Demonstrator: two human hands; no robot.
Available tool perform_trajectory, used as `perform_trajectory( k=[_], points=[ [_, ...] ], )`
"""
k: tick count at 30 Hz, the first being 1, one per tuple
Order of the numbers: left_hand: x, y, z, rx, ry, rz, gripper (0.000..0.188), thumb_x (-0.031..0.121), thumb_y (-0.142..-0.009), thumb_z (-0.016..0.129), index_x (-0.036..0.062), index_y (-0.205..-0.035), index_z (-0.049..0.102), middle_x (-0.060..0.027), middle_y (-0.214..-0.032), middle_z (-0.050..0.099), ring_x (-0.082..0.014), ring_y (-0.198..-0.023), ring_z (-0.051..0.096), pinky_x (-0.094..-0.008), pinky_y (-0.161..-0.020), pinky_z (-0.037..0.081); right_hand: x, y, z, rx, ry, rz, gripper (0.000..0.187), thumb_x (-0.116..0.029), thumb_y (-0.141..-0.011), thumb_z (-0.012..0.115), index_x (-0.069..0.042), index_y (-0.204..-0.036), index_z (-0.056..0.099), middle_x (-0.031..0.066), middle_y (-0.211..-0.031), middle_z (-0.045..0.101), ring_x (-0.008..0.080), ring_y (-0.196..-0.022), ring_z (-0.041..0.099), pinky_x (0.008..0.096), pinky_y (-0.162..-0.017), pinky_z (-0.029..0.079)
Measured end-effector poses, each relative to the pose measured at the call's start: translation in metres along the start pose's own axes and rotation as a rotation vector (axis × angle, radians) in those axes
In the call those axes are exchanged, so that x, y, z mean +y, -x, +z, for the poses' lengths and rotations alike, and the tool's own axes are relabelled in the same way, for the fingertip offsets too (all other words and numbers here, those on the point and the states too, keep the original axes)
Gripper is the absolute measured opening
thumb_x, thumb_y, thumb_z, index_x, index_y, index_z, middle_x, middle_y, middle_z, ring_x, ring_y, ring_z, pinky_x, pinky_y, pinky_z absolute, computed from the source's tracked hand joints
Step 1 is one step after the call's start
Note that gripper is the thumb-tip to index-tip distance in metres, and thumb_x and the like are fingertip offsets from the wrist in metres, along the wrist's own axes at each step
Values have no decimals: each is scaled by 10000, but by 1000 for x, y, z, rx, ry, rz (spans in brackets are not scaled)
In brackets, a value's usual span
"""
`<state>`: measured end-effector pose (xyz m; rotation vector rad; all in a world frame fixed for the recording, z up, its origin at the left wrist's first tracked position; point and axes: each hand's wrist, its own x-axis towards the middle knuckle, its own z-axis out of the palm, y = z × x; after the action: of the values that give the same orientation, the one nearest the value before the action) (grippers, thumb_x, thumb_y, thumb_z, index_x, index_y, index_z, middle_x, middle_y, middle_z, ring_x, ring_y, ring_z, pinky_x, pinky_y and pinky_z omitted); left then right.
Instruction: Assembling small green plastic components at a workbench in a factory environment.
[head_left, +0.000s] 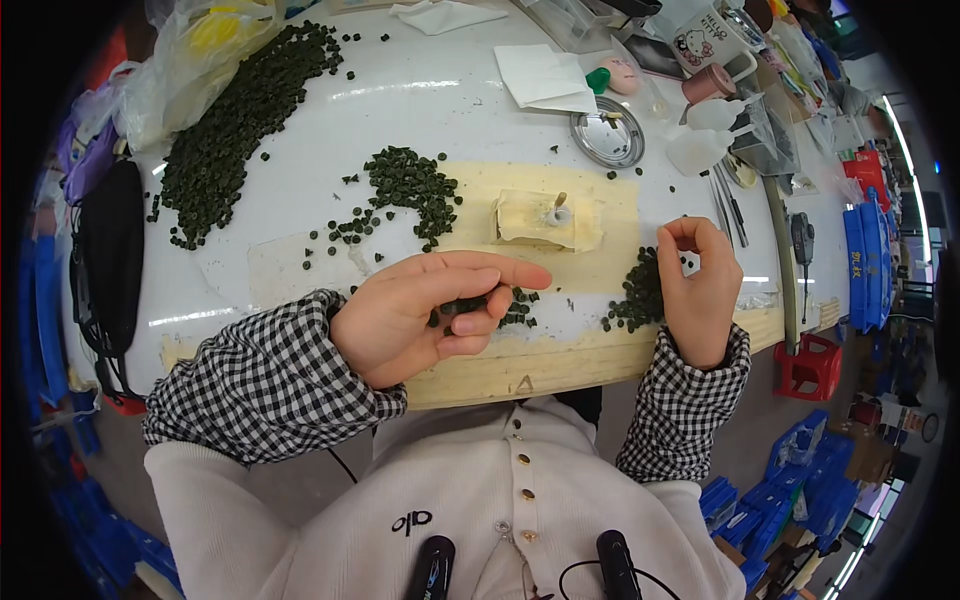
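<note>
My left hand is half closed above the table's front edge, palm turned inward. Its index finger points right, while the other fingers curl around several small dark green parts. To the right, my right hand pinches thumb and forefinger together; whatever is between the tips is too small to make out. Beside it lies a pile of the same dark parts. Between and beyond both hands stands a small block covered in yellowish tape, with a short peg sticking up from it.
A large heap of dark parts covers the far left, and a smaller heap lies nearer. At the back right are white tissue, a round metal dish, squeeze bottles and tweezers. A black pouch hangs at left.
</note>
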<state>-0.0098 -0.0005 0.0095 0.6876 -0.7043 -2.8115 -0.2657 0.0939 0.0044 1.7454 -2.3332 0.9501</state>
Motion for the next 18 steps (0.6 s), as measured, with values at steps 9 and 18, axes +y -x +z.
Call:
perform_trajectory(
  k=[9, 18],
  points=[
    [1, 4, -6, -29, -84, -11, 311, 69, -938, 423, -54, -1211, 506, -62, -843, 622, -43, -531, 305, -176, -486, 290, 16, -17, -12, 26, 60, -52, 75, -57, -798, 636, 1, -846, 630, 108, -736, 620, 240, -685, 591, 337, -620, 458],
    [-2, 3, -3, -32, -28, 38, 301, 76, -946, 427, -49, -1206, 513, -40, -848, 613, -32, -529, 295, -166, -480, 278, 37, -39, 10, -34, 317, -115, 113, -119, -802, 619, -35, -842, 682, 97, -782, 623, 273, -761, 596, 355, -668, 477]
  ],
)
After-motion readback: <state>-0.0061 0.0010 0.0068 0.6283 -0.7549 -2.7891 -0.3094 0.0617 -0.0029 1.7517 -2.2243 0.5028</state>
